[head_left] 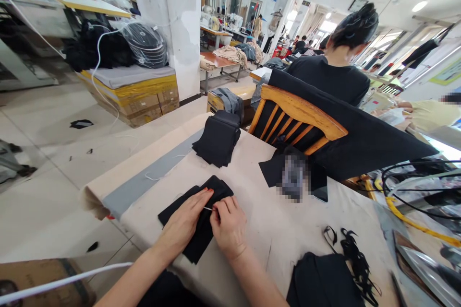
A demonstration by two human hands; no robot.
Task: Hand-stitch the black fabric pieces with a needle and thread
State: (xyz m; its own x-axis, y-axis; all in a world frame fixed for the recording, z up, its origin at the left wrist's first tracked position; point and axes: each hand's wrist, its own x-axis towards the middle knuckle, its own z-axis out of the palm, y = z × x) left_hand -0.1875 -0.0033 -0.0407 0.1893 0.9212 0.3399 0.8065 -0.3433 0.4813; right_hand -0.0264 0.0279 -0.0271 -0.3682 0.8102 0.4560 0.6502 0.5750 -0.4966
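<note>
the left hand (185, 220) lies flat, fingers pressed together, on a black cloth (196, 244) at 7 o'clock of the surface (270, 230). at its 3 o'clock the right hand (228, 225) pinches a thin white strand (208, 208) over the cloth. a black stack (218, 141) sits apart at 12 o'clock.

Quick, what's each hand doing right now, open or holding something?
Left hand: open, lying flat on the black cloth.
Right hand: fingers pinched shut on a thin white sliver; what it is cannot be told.
</note>
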